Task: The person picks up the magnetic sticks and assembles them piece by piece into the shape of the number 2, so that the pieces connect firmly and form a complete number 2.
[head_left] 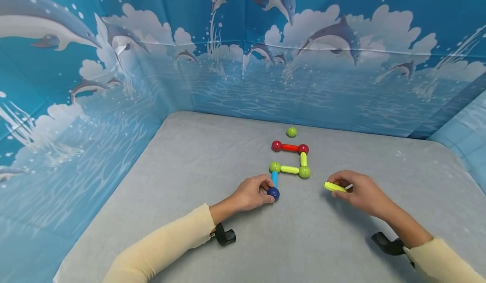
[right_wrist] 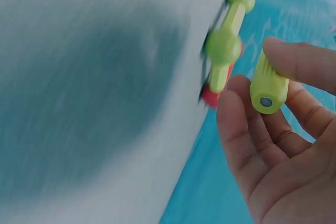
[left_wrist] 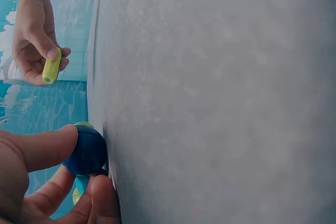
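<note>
On the grey table, the left hand (head_left: 251,193) pinches a dark blue ball (head_left: 273,193) between thumb and fingers. From that ball a light blue rod (head_left: 274,179) runs to a green ball (head_left: 275,167). A yellow-green rod (head_left: 290,169) links it to a second green ball (head_left: 304,172). Another yellow-green rod (head_left: 303,159) reaches a red ball (head_left: 303,149), and a red rod (head_left: 290,147) ends at a further red ball (head_left: 276,146). Raised to the right, the right hand (head_left: 358,191) holds a loose yellow rod (right_wrist: 269,88); its end shows a metal disc.
A single green ball (head_left: 291,132) lies apart behind the red rod. The grey cloth-covered table (head_left: 205,156) meets blue dolphin-print curtains (head_left: 235,89) at the back and left. A black wrist camera (head_left: 225,235) hangs below the left sleeve.
</note>
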